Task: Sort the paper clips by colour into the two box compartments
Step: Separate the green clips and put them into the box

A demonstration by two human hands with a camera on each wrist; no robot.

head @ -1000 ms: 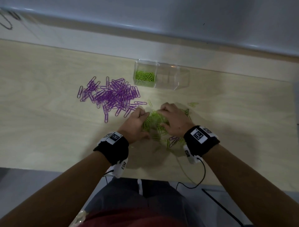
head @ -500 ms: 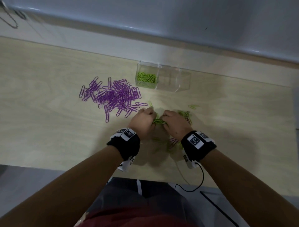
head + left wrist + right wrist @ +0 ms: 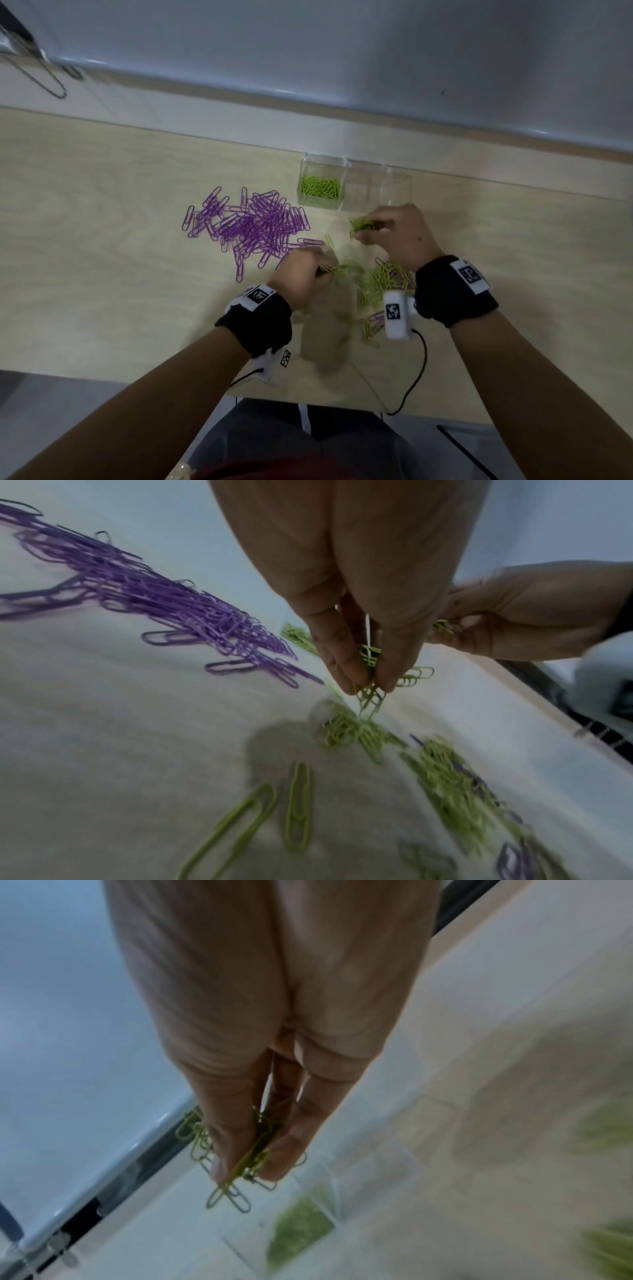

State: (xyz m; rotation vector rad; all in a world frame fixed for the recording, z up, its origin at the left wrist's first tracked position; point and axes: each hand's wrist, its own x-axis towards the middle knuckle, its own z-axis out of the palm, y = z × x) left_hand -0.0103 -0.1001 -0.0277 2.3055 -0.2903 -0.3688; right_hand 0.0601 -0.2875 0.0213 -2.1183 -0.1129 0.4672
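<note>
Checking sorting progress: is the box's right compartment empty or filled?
Empty, as far as the head view shows: the right compartment shows only clear plastic, while the left compartment holds green clips.

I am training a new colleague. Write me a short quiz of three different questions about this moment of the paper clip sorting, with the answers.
1. True or false: the right hand holds a bunch of purple clips.
2. Multiple choice: the green clips in the box lie in A) its left compartment, B) its right compartment, C) both.
3. Short answer: what does the left hand pinch?

Key
1. False: it grips green clips, carried near the box.
2. A: the left compartment holds green clips; the right one shows none.
3. A few green paper clips, just above the green pile; the purple pile lies untouched on the table.
</note>
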